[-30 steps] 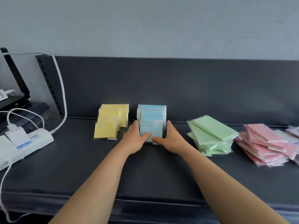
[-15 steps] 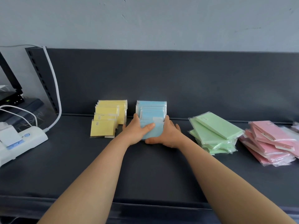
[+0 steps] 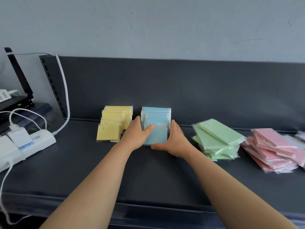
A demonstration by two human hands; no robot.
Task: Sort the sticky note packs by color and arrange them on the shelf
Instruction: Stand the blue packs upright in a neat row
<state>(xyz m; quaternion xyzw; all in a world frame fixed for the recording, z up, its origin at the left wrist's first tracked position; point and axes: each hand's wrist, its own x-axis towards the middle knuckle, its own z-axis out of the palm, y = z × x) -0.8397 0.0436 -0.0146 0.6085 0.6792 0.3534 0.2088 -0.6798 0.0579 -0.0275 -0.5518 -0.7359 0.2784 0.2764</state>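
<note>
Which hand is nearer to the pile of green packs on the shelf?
Right. The right hand holds the right side of the blue packs, just left of the green pile but apart from it. The left hand holds their left side, farther away.

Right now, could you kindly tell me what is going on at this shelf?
A person is sorting sticky note packs by color on the dark shelf. The left hand and right hand hold the upright row of blue packs from either side, squaring it up against the back panel. The yellow packs stand in a row just to the left. The green pile and pink pile lie loose to the right, not yet stood up.
</note>
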